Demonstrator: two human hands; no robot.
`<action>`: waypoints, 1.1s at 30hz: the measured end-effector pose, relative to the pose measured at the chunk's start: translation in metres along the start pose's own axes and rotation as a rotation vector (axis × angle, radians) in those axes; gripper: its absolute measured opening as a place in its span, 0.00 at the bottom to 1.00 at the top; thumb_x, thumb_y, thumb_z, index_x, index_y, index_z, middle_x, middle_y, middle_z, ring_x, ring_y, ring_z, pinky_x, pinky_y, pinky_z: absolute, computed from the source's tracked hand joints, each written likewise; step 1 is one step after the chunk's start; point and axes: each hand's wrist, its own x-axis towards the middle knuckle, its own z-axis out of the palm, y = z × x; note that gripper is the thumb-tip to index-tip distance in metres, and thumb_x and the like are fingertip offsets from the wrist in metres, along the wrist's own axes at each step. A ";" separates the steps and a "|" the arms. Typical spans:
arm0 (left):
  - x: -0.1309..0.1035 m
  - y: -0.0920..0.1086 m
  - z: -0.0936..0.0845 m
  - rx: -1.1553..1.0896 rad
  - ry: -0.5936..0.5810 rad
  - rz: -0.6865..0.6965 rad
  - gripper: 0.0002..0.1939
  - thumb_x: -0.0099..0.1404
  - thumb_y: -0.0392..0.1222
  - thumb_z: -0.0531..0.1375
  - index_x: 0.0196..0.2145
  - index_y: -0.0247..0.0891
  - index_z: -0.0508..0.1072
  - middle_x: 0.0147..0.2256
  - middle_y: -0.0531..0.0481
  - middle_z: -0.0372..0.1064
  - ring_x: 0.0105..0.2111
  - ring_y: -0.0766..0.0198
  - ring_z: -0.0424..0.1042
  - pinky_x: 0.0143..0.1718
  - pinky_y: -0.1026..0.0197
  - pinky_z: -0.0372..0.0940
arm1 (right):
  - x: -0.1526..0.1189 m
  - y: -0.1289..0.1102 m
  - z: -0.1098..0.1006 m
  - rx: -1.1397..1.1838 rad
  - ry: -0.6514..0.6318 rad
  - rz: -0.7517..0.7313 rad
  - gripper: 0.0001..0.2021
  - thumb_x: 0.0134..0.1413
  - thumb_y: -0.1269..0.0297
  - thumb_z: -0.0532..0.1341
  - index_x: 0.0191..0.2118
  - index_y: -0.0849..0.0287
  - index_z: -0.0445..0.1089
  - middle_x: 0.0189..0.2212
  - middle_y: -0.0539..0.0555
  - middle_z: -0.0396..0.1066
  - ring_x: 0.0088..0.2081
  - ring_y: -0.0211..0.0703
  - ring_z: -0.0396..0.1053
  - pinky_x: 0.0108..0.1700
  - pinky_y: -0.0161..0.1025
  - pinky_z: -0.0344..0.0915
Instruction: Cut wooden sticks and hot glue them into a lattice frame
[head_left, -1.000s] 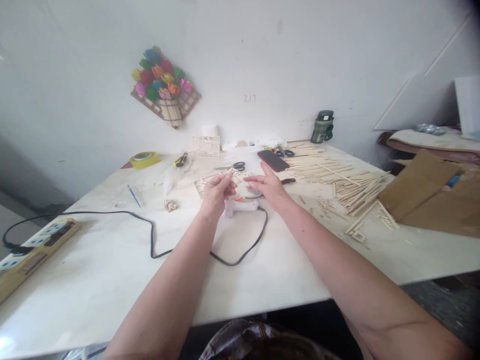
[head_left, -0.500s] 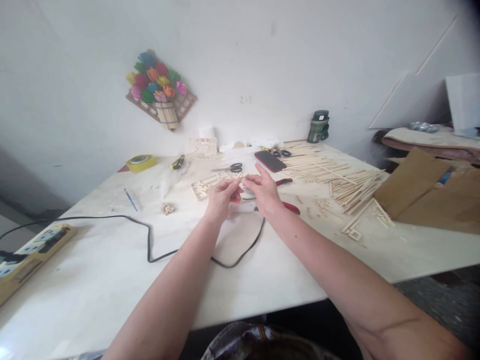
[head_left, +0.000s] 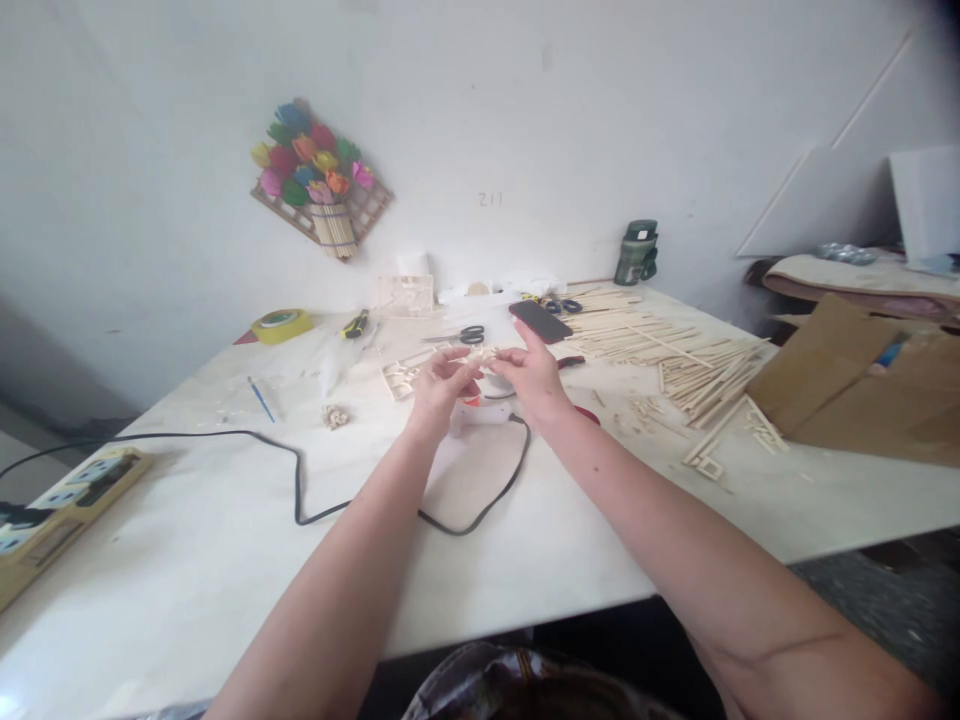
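Note:
Between my hands is a small pale wooden piece (head_left: 482,356), its shape too small to make out well. My left hand (head_left: 442,385) pinches its left side with thumb and fingers. From the right, my right hand (head_left: 534,378) grips the other side, one finger raised. A flat wooden frame (head_left: 397,377) lies just left of my left hand, partly covered by it. Below my fingers rests a white glue gun (head_left: 480,416) with a black cord. Red-handled pliers (head_left: 571,362) are partly hidden behind my right hand.
Scissors (head_left: 471,335) and a phone (head_left: 541,322) lie beyond my hands. Many wooden sticks (head_left: 705,375) spread to the right, beside a cardboard box (head_left: 847,385). Yellow tape (head_left: 281,326) and a power strip (head_left: 75,510) are on the left; the cord (head_left: 300,480) crosses the table.
My hands have moved slightly apart, and more of the wooden piece shows between them. More of the white glue gun is visible below.

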 end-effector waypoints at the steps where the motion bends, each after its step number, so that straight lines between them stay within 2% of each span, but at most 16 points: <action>1: 0.001 0.001 -0.002 0.020 -0.019 0.017 0.23 0.47 0.48 0.64 0.40 0.36 0.69 0.24 0.52 0.69 0.20 0.71 0.66 0.24 0.67 0.63 | 0.000 -0.002 -0.002 -0.054 -0.049 -0.050 0.43 0.36 0.69 0.63 0.61 0.57 0.46 0.24 0.44 0.66 0.28 0.35 0.66 0.37 0.37 0.63; 3: 0.003 0.001 -0.006 0.078 -0.066 0.043 0.21 0.48 0.48 0.64 0.39 0.35 0.72 0.25 0.51 0.70 0.22 0.70 0.67 0.25 0.67 0.63 | 0.001 -0.005 -0.005 -0.162 -0.154 -0.130 0.42 0.37 0.69 0.62 0.61 0.57 0.44 0.22 0.44 0.66 0.26 0.35 0.65 0.35 0.36 0.63; 6: 0.006 -0.002 -0.009 0.119 -0.089 0.047 0.15 0.47 0.48 0.64 0.30 0.34 0.74 0.24 0.50 0.70 0.24 0.70 0.68 0.25 0.68 0.63 | 0.001 -0.006 -0.008 -0.263 -0.228 -0.187 0.42 0.38 0.70 0.61 0.62 0.58 0.44 0.22 0.44 0.66 0.25 0.34 0.64 0.34 0.36 0.63; 9: 0.006 -0.005 -0.010 0.084 -0.058 0.025 0.14 0.48 0.48 0.64 0.27 0.34 0.73 0.22 0.51 0.69 0.22 0.71 0.67 0.25 0.68 0.63 | 0.002 -0.004 -0.010 -0.264 -0.219 -0.179 0.42 0.38 0.68 0.62 0.61 0.59 0.45 0.23 0.46 0.68 0.27 0.35 0.65 0.35 0.37 0.64; 13: 0.005 -0.006 -0.009 0.007 -0.034 -0.017 0.15 0.49 0.49 0.63 0.28 0.34 0.72 0.22 0.51 0.69 0.20 0.72 0.66 0.24 0.69 0.63 | 0.001 0.001 -0.007 -0.189 -0.197 -0.107 0.39 0.39 0.65 0.63 0.60 0.58 0.49 0.28 0.49 0.70 0.31 0.37 0.67 0.38 0.39 0.65; 17: 0.005 -0.006 -0.007 -0.072 -0.037 -0.054 0.17 0.47 0.49 0.65 0.30 0.33 0.71 0.23 0.50 0.70 0.20 0.71 0.67 0.25 0.67 0.66 | 0.000 0.002 -0.005 -0.172 -0.172 -0.078 0.34 0.41 0.66 0.62 0.58 0.59 0.54 0.27 0.49 0.71 0.30 0.37 0.68 0.38 0.39 0.65; 20: 0.005 -0.007 -0.007 -0.108 -0.025 -0.071 0.17 0.47 0.49 0.65 0.30 0.33 0.71 0.24 0.49 0.71 0.21 0.70 0.69 0.26 0.65 0.67 | 0.006 0.002 -0.011 -0.259 -0.113 -0.112 0.33 0.42 0.65 0.60 0.57 0.60 0.54 0.28 0.50 0.71 0.30 0.37 0.68 0.38 0.38 0.64; 23: 0.007 -0.006 -0.011 -0.148 0.022 -0.056 0.16 0.46 0.48 0.65 0.29 0.33 0.70 0.24 0.50 0.71 0.21 0.70 0.69 0.28 0.65 0.67 | 0.014 0.003 -0.022 -0.509 -0.064 -0.165 0.32 0.44 0.65 0.58 0.58 0.61 0.52 0.28 0.50 0.71 0.30 0.38 0.67 0.39 0.38 0.63; 25: 0.009 -0.004 -0.015 -0.179 0.056 -0.031 0.16 0.46 0.47 0.65 0.29 0.34 0.70 0.24 0.50 0.71 0.21 0.71 0.69 0.29 0.64 0.67 | 0.015 0.003 -0.027 -0.730 -0.141 -0.204 0.34 0.44 0.66 0.57 0.60 0.61 0.49 0.28 0.51 0.72 0.32 0.39 0.67 0.39 0.38 0.62; 30: 0.013 0.003 -0.025 -0.284 0.133 0.012 0.14 0.45 0.43 0.66 0.29 0.34 0.70 0.24 0.51 0.71 0.22 0.71 0.69 0.32 0.63 0.68 | -0.004 0.000 -0.018 -1.225 -0.564 -0.276 0.47 0.38 0.68 0.60 0.63 0.56 0.34 0.40 0.55 0.70 0.38 0.47 0.67 0.39 0.39 0.58; 33: 0.013 0.006 -0.028 -0.317 0.150 0.029 0.13 0.46 0.42 0.66 0.29 0.35 0.70 0.25 0.52 0.71 0.23 0.71 0.70 0.34 0.62 0.68 | -0.017 0.003 -0.007 -1.433 -0.629 -0.319 0.49 0.36 0.68 0.61 0.63 0.55 0.31 0.44 0.59 0.67 0.44 0.52 0.64 0.43 0.43 0.56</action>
